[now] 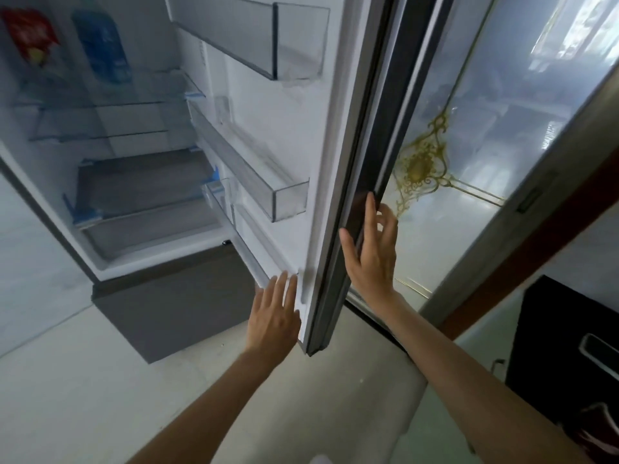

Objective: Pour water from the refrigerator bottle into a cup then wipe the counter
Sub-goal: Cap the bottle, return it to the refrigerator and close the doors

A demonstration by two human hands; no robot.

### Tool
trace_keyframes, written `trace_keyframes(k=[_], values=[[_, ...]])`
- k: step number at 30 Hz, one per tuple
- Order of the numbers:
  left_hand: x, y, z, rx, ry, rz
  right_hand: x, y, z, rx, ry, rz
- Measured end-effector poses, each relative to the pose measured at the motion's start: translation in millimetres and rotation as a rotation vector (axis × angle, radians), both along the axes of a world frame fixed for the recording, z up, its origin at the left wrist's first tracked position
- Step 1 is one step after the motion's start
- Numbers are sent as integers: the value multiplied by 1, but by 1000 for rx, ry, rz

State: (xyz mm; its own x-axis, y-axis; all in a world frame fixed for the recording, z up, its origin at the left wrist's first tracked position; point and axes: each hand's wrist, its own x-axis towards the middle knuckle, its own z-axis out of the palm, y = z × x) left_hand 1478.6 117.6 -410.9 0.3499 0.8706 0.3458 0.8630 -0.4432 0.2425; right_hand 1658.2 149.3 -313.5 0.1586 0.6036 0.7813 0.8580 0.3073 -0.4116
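The refrigerator stands open, its door [294,135] swung out toward me with clear, bare door bins. A bottle with a blue label [102,45] stands on the top glass shelf at the upper left, beside a red packet [30,35]. My right hand [371,252] rests on the door's dark outer edge, thumb on the near side and fingers curled round the far side. My left hand [274,316] lies flat with fingers spread against the white inner face of the door near its bottom corner. No cup or cloth is in view.
A glass sliding door with a gold ornament [422,165] stands right behind the fridge door. A black appliance [569,346] sits at the lower right. The grey freezer drawer [174,303] is shut below the open compartment. Pale tiled floor lies beneath.
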Motion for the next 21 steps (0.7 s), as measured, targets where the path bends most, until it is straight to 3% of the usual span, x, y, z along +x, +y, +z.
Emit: trace_keyframes(k=[11, 21], values=[[-42, -45, -39, -83, -40, 47, -77, -18, -7, 101, -100, 173], [-148, -44, -50, -61, -21, 96, -174, -21, -13, 141, -155, 325]])
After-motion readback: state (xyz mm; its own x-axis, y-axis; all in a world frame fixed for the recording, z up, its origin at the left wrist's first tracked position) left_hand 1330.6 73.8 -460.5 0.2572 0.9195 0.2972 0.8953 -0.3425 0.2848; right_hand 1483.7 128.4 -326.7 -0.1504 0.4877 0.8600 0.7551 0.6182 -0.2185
